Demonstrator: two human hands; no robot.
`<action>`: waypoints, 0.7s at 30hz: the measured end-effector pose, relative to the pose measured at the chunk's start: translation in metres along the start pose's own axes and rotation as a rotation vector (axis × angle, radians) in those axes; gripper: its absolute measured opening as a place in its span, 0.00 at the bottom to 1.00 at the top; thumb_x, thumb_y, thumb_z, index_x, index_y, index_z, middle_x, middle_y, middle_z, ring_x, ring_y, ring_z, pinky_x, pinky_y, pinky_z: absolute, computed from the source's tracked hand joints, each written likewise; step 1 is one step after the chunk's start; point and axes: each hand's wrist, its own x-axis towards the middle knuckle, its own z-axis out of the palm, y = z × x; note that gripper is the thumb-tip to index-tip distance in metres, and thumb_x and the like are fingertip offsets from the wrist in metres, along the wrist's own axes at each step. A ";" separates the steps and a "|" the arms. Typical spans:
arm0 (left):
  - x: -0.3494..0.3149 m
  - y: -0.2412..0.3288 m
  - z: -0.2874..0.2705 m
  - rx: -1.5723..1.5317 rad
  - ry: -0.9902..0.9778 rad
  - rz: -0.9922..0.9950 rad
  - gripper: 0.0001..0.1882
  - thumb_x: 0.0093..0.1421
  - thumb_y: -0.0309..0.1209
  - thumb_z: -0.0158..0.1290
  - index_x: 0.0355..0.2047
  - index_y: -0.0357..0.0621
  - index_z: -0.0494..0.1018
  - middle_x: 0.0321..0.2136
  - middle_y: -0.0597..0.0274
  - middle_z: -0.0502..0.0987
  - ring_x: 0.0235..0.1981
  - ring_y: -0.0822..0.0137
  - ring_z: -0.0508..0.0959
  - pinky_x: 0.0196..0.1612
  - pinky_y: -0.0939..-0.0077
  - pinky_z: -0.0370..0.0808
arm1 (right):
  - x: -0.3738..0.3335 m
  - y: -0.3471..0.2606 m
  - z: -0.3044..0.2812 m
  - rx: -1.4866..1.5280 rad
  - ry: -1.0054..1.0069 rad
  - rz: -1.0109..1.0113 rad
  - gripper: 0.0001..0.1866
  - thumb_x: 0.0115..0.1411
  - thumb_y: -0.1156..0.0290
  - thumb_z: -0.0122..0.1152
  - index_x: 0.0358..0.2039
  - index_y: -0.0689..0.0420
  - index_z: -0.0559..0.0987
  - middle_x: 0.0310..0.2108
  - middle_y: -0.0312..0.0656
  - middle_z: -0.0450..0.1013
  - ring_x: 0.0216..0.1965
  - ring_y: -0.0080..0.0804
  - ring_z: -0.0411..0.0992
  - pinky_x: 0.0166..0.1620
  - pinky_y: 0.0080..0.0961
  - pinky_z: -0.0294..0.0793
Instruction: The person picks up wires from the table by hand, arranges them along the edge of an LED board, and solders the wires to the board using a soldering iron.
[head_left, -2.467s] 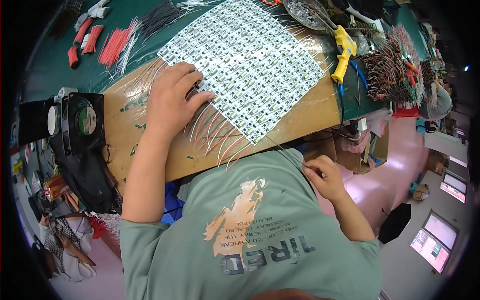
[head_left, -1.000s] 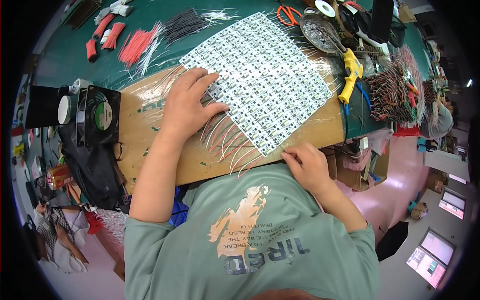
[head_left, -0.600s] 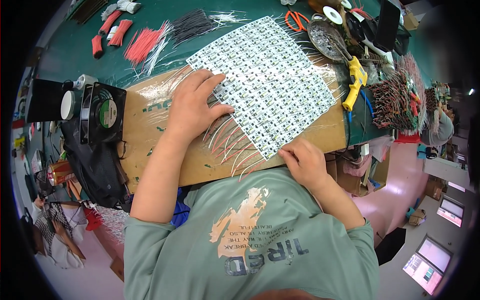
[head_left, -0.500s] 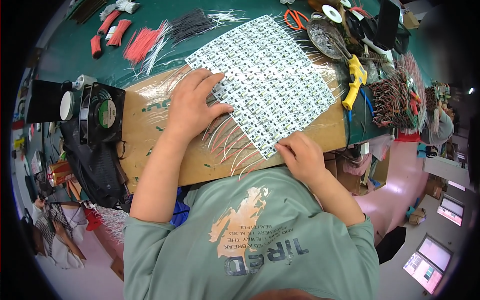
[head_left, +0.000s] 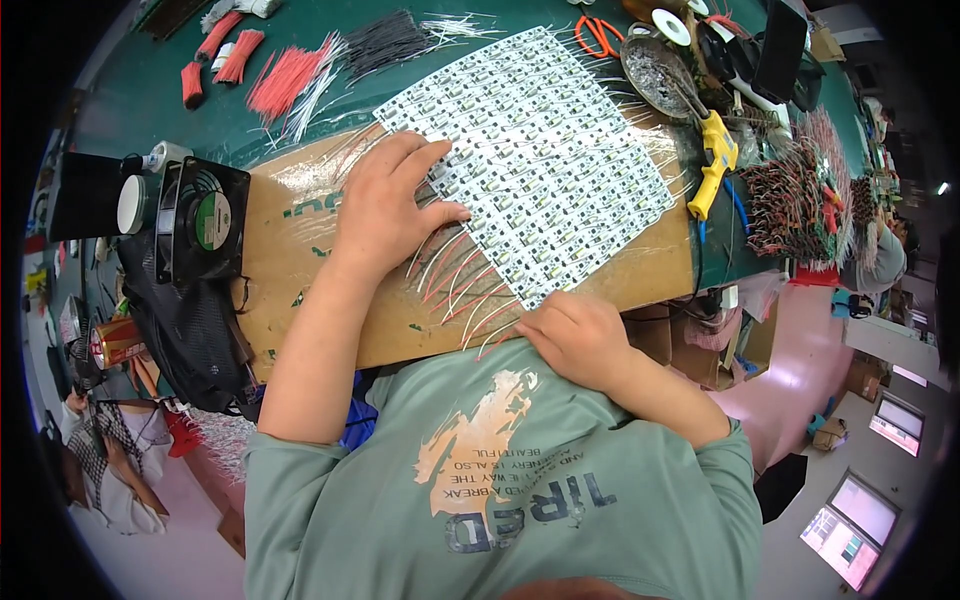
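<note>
A sheet of small white circuit boards (head_left: 540,150), packed with rows of components, lies at a slant in front of me. Red and white wires (head_left: 465,285) fan out from its near-left edge. My left hand (head_left: 385,205) rests along that edge, thumb and fingers apart, with fingertips touching the sheet. By the sheet's nearest corner, my right hand (head_left: 578,338) is closed, its thumb and forefinger together at the ends of the wires. Whatever is between those fingers is hidden.
Under the sheet is a brown cardboard panel (head_left: 300,340) on the green table. A fan (head_left: 205,222) stands at left. Bundles of red wire (head_left: 290,85) and black wire (head_left: 385,45) lie beyond. At right are a yellow-handled soldering iron (head_left: 713,165), a metal pan (head_left: 655,75) and wired boards (head_left: 795,205).
My right hand has moved left and nearer my body, from the sheet's corner to the wire ends. The left hand stays in place on the edge.
</note>
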 end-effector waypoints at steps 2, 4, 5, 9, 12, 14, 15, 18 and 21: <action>-0.002 -0.002 0.001 -0.002 0.020 0.018 0.33 0.36 0.40 0.70 0.46 0.46 0.76 0.43 0.55 0.75 0.46 0.51 0.75 0.49 0.60 0.72 | -0.002 -0.003 -0.009 0.173 0.035 0.005 0.05 0.53 0.70 0.65 0.29 0.53 0.78 0.25 0.38 0.69 0.23 0.36 0.71 0.26 0.32 0.70; -0.001 0.000 -0.001 0.003 0.012 -0.003 0.34 0.35 0.40 0.71 0.46 0.47 0.76 0.43 0.55 0.75 0.46 0.52 0.75 0.49 0.60 0.72 | -0.006 0.006 -0.015 0.141 0.122 0.119 0.05 0.54 0.70 0.65 0.30 0.53 0.78 0.25 0.39 0.70 0.23 0.37 0.71 0.26 0.32 0.70; -0.001 0.000 -0.001 0.000 0.011 -0.004 0.34 0.35 0.40 0.71 0.46 0.47 0.76 0.43 0.55 0.75 0.46 0.52 0.75 0.49 0.60 0.72 | -0.006 0.009 -0.016 0.110 0.211 0.228 0.05 0.54 0.71 0.65 0.31 0.53 0.78 0.26 0.39 0.70 0.23 0.38 0.71 0.26 0.33 0.71; 0.000 0.001 -0.003 0.008 -0.039 -0.038 0.35 0.36 0.40 0.71 0.48 0.47 0.76 0.47 0.55 0.75 0.49 0.52 0.74 0.52 0.62 0.71 | -0.008 0.012 0.001 -0.026 0.103 0.202 0.04 0.54 0.72 0.64 0.30 0.53 0.78 0.25 0.38 0.69 0.25 0.39 0.71 0.26 0.34 0.71; 0.000 0.000 0.000 0.001 -0.021 -0.017 0.34 0.36 0.40 0.70 0.47 0.47 0.76 0.45 0.55 0.75 0.47 0.52 0.74 0.50 0.61 0.72 | -0.010 0.011 -0.001 -0.033 0.017 0.156 0.04 0.53 0.72 0.64 0.29 0.53 0.77 0.24 0.38 0.68 0.25 0.38 0.72 0.26 0.33 0.71; 0.001 0.001 0.000 0.001 0.005 0.013 0.34 0.36 0.41 0.70 0.46 0.47 0.76 0.43 0.56 0.75 0.45 0.52 0.75 0.49 0.60 0.72 | -0.013 0.003 0.001 -0.005 -0.040 0.106 0.04 0.53 0.72 0.64 0.29 0.53 0.77 0.25 0.38 0.69 0.25 0.38 0.72 0.26 0.32 0.71; 0.001 0.002 -0.001 0.011 0.008 0.000 0.34 0.36 0.41 0.70 0.46 0.47 0.76 0.43 0.56 0.75 0.45 0.52 0.75 0.48 0.60 0.72 | -0.013 0.001 0.002 0.023 -0.099 0.051 0.04 0.54 0.72 0.64 0.30 0.53 0.77 0.25 0.37 0.69 0.25 0.38 0.72 0.27 0.32 0.71; 0.001 0.003 -0.003 -0.002 -0.018 -0.034 0.34 0.36 0.40 0.70 0.47 0.47 0.76 0.44 0.55 0.75 0.46 0.52 0.74 0.50 0.61 0.72 | -0.009 -0.001 -0.009 0.148 -0.030 0.058 0.03 0.54 0.72 0.63 0.30 0.53 0.78 0.26 0.38 0.71 0.26 0.38 0.72 0.27 0.32 0.72; 0.000 0.003 -0.004 -0.025 -0.044 -0.060 0.35 0.36 0.40 0.70 0.48 0.47 0.76 0.46 0.55 0.75 0.48 0.52 0.74 0.52 0.62 0.71 | -0.008 0.006 -0.016 0.066 0.095 0.214 0.03 0.55 0.71 0.62 0.31 0.53 0.78 0.28 0.39 0.72 0.26 0.39 0.73 0.28 0.32 0.72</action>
